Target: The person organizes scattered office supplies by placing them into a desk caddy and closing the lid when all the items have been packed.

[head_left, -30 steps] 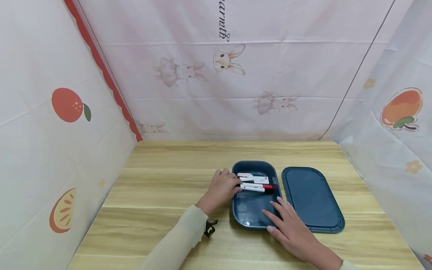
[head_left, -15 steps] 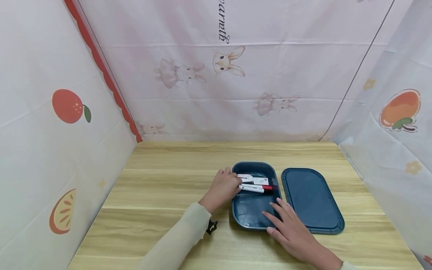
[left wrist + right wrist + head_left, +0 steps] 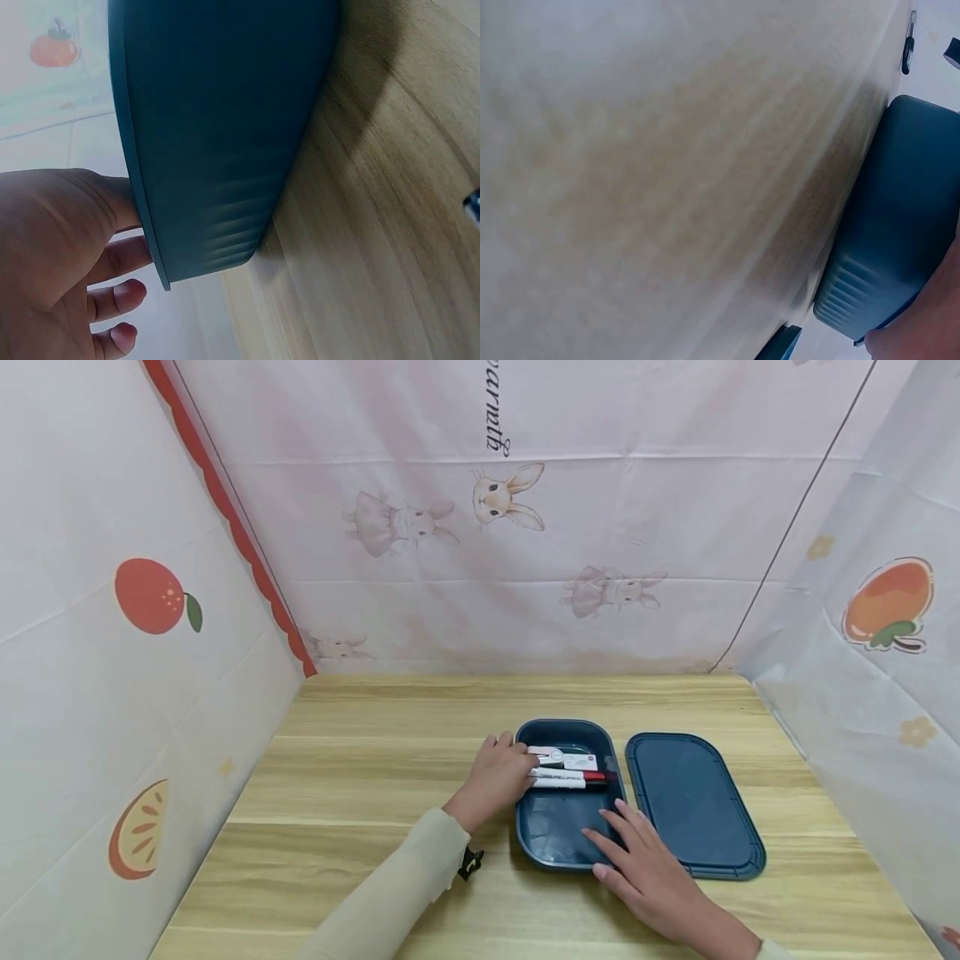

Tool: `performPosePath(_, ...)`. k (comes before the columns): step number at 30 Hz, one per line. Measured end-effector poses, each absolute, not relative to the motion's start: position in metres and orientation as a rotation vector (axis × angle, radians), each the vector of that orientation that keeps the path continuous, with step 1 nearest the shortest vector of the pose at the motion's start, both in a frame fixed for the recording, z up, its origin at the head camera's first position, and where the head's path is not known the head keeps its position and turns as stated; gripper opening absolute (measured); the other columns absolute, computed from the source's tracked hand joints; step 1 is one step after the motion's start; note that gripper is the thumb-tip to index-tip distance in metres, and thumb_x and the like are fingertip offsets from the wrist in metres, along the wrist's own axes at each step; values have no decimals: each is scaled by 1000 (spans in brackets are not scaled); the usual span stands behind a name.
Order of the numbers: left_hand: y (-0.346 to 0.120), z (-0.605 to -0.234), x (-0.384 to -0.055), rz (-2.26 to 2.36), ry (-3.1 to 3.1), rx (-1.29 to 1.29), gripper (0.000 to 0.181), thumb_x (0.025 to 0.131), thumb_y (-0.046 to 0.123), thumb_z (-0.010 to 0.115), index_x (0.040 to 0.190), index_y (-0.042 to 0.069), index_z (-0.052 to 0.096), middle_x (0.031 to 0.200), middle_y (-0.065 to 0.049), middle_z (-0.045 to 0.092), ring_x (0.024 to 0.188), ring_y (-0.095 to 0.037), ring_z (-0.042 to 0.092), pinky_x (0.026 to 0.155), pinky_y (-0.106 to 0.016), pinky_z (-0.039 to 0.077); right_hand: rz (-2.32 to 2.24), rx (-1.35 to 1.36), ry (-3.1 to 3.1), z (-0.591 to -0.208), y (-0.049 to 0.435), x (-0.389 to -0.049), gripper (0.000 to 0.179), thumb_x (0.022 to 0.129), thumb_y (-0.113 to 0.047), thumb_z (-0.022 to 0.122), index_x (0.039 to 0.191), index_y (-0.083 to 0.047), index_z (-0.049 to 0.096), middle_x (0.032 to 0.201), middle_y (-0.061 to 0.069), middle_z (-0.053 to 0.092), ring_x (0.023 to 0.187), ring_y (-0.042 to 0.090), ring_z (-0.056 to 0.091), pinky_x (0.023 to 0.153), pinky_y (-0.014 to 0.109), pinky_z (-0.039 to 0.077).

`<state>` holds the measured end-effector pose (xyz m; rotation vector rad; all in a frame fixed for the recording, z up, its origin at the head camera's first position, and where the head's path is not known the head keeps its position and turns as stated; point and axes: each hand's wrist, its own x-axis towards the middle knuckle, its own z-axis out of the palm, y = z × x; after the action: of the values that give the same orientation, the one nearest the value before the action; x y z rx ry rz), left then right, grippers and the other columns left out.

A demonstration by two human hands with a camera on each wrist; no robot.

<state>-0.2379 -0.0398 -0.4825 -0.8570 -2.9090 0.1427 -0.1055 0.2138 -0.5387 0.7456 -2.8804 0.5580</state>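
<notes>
The open dark blue box (image 3: 562,831) stands right of the table's middle. Inside its back half lie a red-capped white marker (image 3: 566,773), a black-capped white marker (image 3: 558,783), a pink-and-white item (image 3: 545,755) and a small white block (image 3: 580,762). My left hand (image 3: 497,777) reaches over the left rim and pinches the left end of the black-capped marker; the fingertips are partly hidden. In the left wrist view, other fingers (image 3: 120,297) stay outside the wall. My right hand (image 3: 651,878) rests with spread fingers on the box's front right rim.
The dark blue lid (image 3: 693,806) lies flat right of the box. A black item (image 3: 471,863) shows beside the left sleeve. Printed cloth walls (image 3: 457,635) stand behind and on both sides of the wooden table (image 3: 390,752).
The black-capped marker has turned from a slant to lie parallel beside the red-capped one. My left forearm has shifted slightly right. My right hand has stayed put.
</notes>
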Motion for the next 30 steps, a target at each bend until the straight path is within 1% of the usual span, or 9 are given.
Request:
performPosePath(3, -40, -482, -238, 143, -2918, -849, 23, 97, 44, 65, 114, 31, 75, 107, 8, 70, 89, -17, 46, 76, -32, 38, 556, 751, -2864, -539, 213, -105, 44, 104, -49, 48, 145, -35, 54, 159, 5, 40, 153, 29, 18, 121, 23, -11)
performPosePath(7, -42, -483, -237, 154, -2920, -836, 25, 98, 45, 64, 117, 32, 73, 110, 9, 70, 92, -18, 47, 81, -35, 39, 572, 739, -2901, -538, 214, -106, 45, 104, -51, 47, 146, -36, 52, 160, 4, 38, 154, 28, 15, 120, 21, -14)
performPosePath(9, -42, -484, -237, 166, -2909, -835, 26, 98, 46, 64, 118, 32, 73, 111, 9, 70, 93, -18, 48, 82, -36, 40, 571, 736, -2911, -538, 213, -106, 45, 104, -51, 46, 147, -36, 52, 161, 4, 37, 154, 28, 15, 124, 28, -9)
performPosePath(12, -44, -485, -237, 162, -2889, -839, 30, 98, 49, 62, 122, 32, 71, 115, 9, 69, 96, -18, 50, 85, -37, 41, 564, 736, -2906, -538, 213, -106, 45, 104, -51, 46, 146, -36, 52, 160, 3, 38, 154, 29, 16, 126, 36, 0)
performPosePath(14, -45, -485, -237, 149, -2873, -849, 35, 99, 52, 59, 126, 33, 69, 119, 9, 69, 99, -18, 52, 86, -36, 42, 558, 742, -2891, -539, 213, -106, 45, 104, -51, 47, 146, -36, 53, 160, 4, 39, 154, 29, 16, 125, 38, 3)
performPosePath(20, -50, -484, -233, 52, -2840, -868, 53, 99, 62, 48, 139, 31, 61, 132, 7, 65, 115, -18, 55, 99, -38, 44, 556, 752, -2867, -538, 213, -105, 44, 105, -50, 47, 146, -36, 53, 159, 5, 40, 153, 30, 18, 121, 23, -11)
performPosePath(25, -55, -483, -229, -42, -2864, -864, 73, 97, 75, 27, 151, 30, 47, 147, 4, 55, 133, -21, 49, 114, -44, 37, 557, 756, -2878, -536, 214, -105, 44, 105, -49, 47, 146, -33, 54, 158, 6, 41, 153, 30, 18, 118, 20, -15)
performPosePath(27, -57, -482, -227, -69, -2883, -853, 80, 95, 79, 20, 156, 31, 39, 154, 2, 48, 140, -22, 43, 119, -48, 31, 564, 743, -2905, -537, 214, -106, 45, 104, -51, 47, 146, -34, 53, 159, 5, 39, 154, 29, 16, 121, 24, -13)
performPosePath(30, -62, -483, -225, -92, -2910, -828, 86, 92, 83, 13, 159, 31, 30, 162, 1, 37, 148, -22, 34, 123, -52, 20, 565, 719, -2945, -537, 214, -106, 46, 104, -53, 45, 147, -36, 52, 161, 2, 37, 154, 28, 15, 126, 44, 3)
